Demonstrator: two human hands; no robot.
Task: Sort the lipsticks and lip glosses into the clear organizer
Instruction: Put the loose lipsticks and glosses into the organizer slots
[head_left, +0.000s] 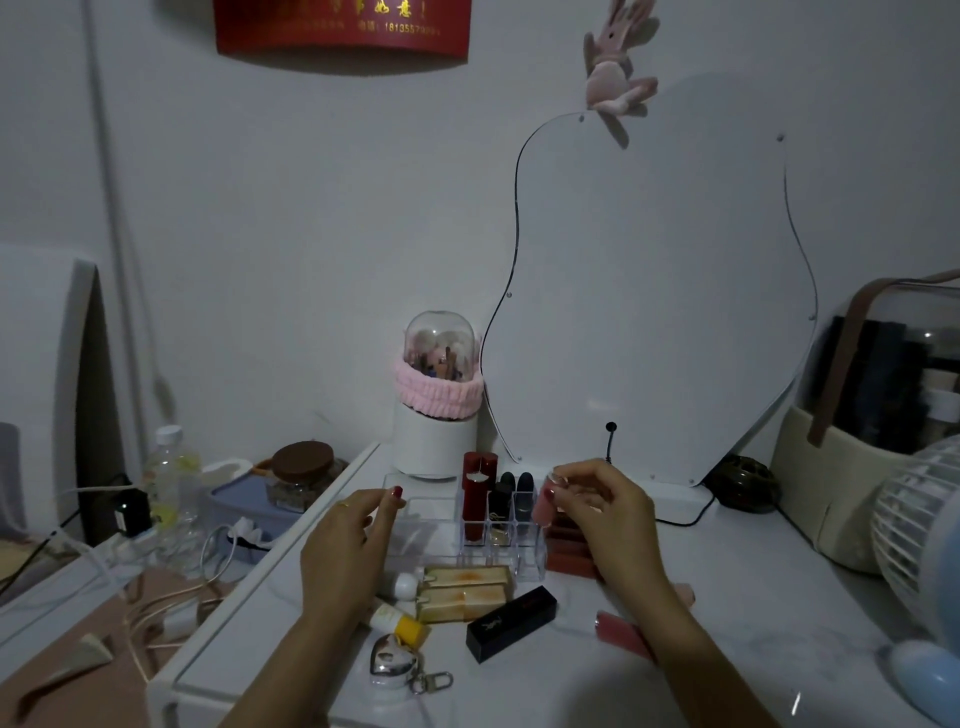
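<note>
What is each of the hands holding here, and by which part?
The right hand pinches a pink lip gloss by its top end, above the organizer. The left hand holds nothing.

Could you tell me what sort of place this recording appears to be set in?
Most likely a dressing table in a bedroom at home: a wavy-edged mirror leans on the wall, a clear organizer holds lipsticks, and a domed brush holder wrapped in a pink headband stands beside it.

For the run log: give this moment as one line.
right hand: holds pink lip gloss over clear organizer | left hand: empty beside it
</note>
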